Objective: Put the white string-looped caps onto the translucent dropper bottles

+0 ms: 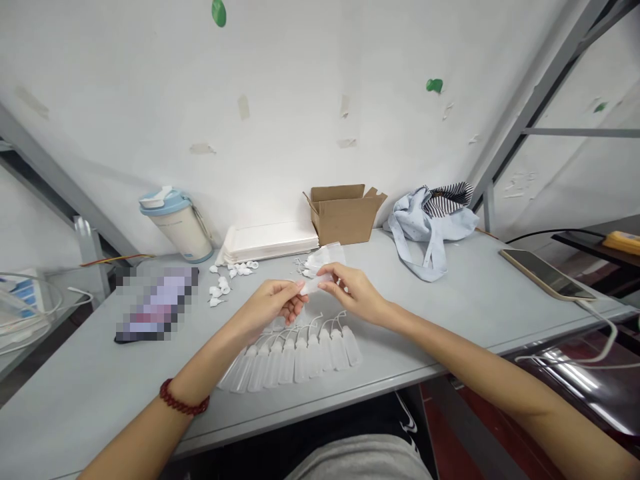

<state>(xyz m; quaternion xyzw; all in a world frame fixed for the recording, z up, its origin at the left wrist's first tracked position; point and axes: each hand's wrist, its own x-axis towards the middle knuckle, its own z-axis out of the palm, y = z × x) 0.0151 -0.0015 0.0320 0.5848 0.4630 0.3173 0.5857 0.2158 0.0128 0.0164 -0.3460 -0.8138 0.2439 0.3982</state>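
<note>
My left hand [274, 303] and my right hand [356, 293] meet above the grey table [450, 313], both pinching a small clear plastic bottle [315, 285] between their fingertips. Just beneath them lies a row of several clear squeeze bottles [295, 353] with tethered caps, side by side near the table's front edge. Loose white caps [225, 280] are scattered to the left. A clear plastic bag [327, 257] lies just behind my hands. A red bead bracelet [183, 400] is on my left wrist.
A stack of white sheets [270, 241] and an open cardboard box [345, 213] stand by the wall. A lidded cup [177, 223] is at back left, a blue cloth bag [430, 223] at back right, a phone [545, 273] on a cable at far right, a blurred item [155, 303] left.
</note>
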